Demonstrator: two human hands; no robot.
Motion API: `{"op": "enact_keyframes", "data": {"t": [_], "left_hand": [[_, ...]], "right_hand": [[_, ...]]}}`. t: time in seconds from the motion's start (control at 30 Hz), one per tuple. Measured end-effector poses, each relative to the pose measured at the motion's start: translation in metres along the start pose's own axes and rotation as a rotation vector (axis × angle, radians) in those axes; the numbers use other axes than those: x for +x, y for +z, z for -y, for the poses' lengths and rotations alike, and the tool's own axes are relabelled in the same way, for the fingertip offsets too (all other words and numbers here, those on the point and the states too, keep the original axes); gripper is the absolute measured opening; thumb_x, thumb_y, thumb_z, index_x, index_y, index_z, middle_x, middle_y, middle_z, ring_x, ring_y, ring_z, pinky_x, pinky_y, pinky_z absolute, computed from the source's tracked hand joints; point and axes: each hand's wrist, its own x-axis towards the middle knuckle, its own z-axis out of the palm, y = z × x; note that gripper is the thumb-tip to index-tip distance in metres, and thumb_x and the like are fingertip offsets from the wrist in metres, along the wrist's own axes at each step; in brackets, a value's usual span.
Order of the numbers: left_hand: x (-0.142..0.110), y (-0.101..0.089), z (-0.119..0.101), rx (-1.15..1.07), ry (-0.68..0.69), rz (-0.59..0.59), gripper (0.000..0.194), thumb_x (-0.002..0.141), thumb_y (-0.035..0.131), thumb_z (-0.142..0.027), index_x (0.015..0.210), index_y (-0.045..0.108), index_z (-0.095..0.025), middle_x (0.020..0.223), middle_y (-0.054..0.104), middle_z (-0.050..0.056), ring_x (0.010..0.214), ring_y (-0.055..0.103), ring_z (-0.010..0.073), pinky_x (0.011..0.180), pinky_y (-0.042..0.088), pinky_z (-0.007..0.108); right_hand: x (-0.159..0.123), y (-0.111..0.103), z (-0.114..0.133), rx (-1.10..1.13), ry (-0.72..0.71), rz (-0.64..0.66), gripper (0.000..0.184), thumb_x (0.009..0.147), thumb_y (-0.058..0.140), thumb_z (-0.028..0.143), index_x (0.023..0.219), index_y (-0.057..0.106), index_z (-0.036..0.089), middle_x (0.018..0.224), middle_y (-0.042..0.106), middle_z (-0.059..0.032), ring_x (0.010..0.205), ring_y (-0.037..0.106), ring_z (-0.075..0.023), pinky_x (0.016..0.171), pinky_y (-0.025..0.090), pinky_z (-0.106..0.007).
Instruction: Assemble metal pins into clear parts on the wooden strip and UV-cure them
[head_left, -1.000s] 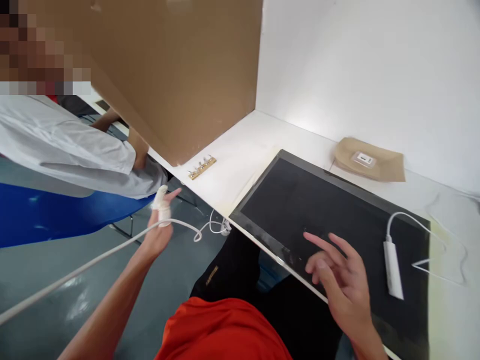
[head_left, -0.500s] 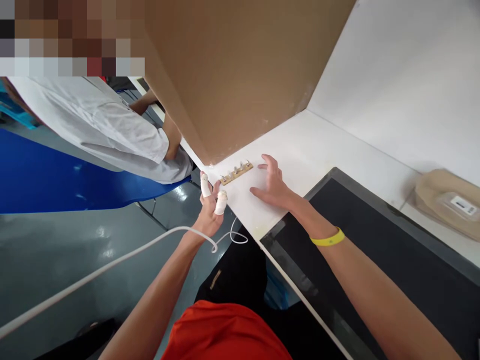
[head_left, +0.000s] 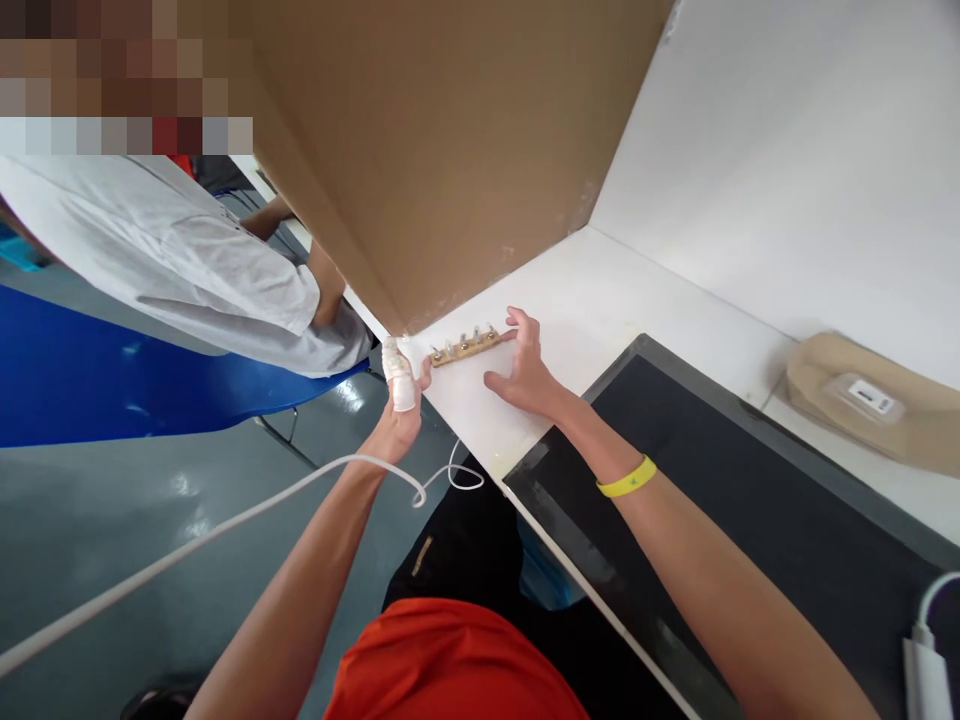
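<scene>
A narrow wooden strip (head_left: 469,349) with several upright shiny metal fittings lies on the white tabletop close to the cardboard panel. My left hand (head_left: 401,405) is at its left end, thumb side against or very near the wood. White wraps cover two of its fingers, which are stretched out and overlap in view. At the other end is my right hand (head_left: 531,368), with a fingertip at the strip's tip. Its thumb stands well apart from the other fingers, and neither hand closes around the strip.
A tall cardboard panel (head_left: 450,150) rises behind the strip. A black mat (head_left: 720,500) covers the table's right side, with a brown paper tray (head_left: 814,385) beyond. A white cable (head_left: 247,535) crosses at left. A person in a white shirt (head_left: 217,260) is beside the panel.
My left hand has turned and its thumb has come to the strip's left end. A right fingertip has reached the right end. The view has shifted slightly to the right.
</scene>
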Motion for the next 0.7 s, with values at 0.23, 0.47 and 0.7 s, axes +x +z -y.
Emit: {"op": "enact_keyframes", "data": {"t": [0.23, 0.47, 0.7], "left_hand": [[0.019, 0.05, -0.031, -0.155, 0.087, 0.287, 0.083, 0.094, 0.03, -0.085, 0.163, -0.004, -0.055, 0.172, -0.027, -0.016, 0.165, -0.004, 0.029, 0.135, 0.016, 0.054], [0.016, 0.168, -0.05, -0.257, 0.146, 0.726, 0.079, 0.095, 0.031, -0.083, 0.163, 0.001, -0.055, 0.171, -0.026, -0.017, 0.16, 0.023, 0.0374, 0.134, 0.015, 0.06], [-0.005, 0.268, -0.068, -0.308, 0.206, 1.064, 0.09, 0.096, 0.055, -0.069, 0.166, 0.003, -0.048, 0.177, -0.012, -0.012, 0.164, -0.005, 0.0308, 0.133, 0.022, 0.058]], "right_hand": [[-0.067, -0.059, -0.002, -0.095, -0.04, -0.192, 0.092, 0.08, 0.064, 0.029, 0.151, 0.006, 0.029, 0.15, 0.025, -0.0184, 0.136, 0.044, -0.0342, 0.117, 0.04, -0.061], [-0.209, -0.135, -0.002, -0.263, 0.15, -0.492, 0.083, 0.086, 0.062, 0.037, 0.15, 0.009, 0.03, 0.146, 0.026, -0.0165, 0.135, 0.046, -0.0318, 0.119, 0.037, -0.065], [-0.316, -0.146, 0.017, -0.308, 0.397, -0.699, 0.08, 0.087, 0.063, 0.034, 0.148, 0.012, 0.032, 0.147, 0.026, -0.015, 0.138, 0.045, -0.0322, 0.122, 0.035, -0.064]]}}
